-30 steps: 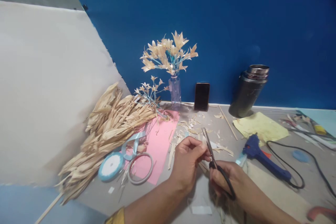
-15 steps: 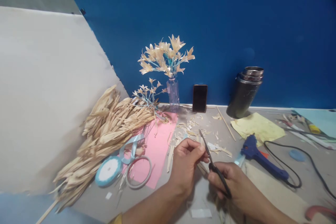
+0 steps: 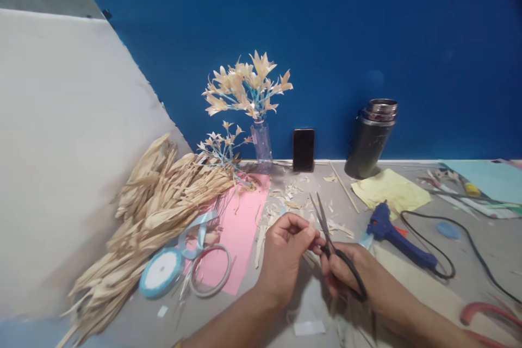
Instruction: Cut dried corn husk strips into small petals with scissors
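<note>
My right hand is closed on black-handled scissors, whose blades stand slightly apart and point up and away. My left hand pinches a thin pale strip of dried husk right beside the blades, fingers pressed together. Both hands hover over the grey table near its front, among small pale husk cuttings.
A heap of dried husks lies at left beside a pink sheet, a light blue ribbon spool and a tape ring. Behind stand a vase of husk flowers, a phone and a dark flask. A blue glue gun with cable lies right.
The view has drifted right and slightly down, so everything sits further left. The scissor blades have opened a little next to the strip; both hands stay together.
</note>
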Available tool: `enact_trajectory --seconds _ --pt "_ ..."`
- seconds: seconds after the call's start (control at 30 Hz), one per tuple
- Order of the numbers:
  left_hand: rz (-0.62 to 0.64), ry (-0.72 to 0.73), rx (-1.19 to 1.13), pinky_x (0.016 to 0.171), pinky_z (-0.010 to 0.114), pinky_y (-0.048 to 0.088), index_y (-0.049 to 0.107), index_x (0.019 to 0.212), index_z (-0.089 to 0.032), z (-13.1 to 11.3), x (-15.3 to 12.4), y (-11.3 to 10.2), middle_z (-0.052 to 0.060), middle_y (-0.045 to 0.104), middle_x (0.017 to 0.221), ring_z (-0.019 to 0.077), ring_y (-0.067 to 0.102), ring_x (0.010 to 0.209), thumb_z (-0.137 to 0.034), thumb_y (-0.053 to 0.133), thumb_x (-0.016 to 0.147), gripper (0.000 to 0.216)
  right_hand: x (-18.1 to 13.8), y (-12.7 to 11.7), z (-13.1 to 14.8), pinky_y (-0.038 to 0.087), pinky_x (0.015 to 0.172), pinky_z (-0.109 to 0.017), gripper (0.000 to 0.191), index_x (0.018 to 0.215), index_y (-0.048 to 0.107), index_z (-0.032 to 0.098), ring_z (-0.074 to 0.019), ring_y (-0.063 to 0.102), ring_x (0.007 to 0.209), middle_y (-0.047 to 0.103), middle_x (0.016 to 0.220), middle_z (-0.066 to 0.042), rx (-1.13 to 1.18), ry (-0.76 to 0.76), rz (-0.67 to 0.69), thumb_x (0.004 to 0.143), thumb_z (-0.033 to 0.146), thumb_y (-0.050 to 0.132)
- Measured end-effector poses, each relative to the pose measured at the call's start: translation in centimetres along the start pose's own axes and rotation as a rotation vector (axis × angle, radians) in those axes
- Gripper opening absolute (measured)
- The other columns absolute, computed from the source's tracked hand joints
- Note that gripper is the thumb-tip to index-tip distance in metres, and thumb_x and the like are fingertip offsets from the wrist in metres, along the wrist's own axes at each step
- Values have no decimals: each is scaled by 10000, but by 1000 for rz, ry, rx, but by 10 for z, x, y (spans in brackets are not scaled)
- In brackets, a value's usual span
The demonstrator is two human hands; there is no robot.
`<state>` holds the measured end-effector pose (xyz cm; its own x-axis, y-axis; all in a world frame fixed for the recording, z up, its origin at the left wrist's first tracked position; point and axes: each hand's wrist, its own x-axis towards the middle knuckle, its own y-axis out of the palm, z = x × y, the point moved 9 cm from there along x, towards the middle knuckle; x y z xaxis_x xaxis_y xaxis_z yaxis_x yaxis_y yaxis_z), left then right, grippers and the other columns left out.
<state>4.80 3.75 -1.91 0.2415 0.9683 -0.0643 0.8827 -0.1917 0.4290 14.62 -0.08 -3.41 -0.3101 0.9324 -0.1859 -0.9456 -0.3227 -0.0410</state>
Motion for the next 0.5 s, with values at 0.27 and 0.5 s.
enact_trajectory --seconds 0.27,0.5 --pt "27 -5 20 645 274 485 591 746 -152 -1 0 1 40 677 664 139 601 602 -226 718 781 152 -2 5 -1 340 491 -259 661 573 439 211 -115 405 484 476 513 7 23 1 40 694 853 545" --pt "23 -4 41 652 275 478 592 751 -155 -1 1 0 40 676 658 143 597 610 -223 713 780 141 -1 5 -1 336 485 -256 660 547 436 213 -105 379 474 467 490 9 -8 16 26 698 845 548"
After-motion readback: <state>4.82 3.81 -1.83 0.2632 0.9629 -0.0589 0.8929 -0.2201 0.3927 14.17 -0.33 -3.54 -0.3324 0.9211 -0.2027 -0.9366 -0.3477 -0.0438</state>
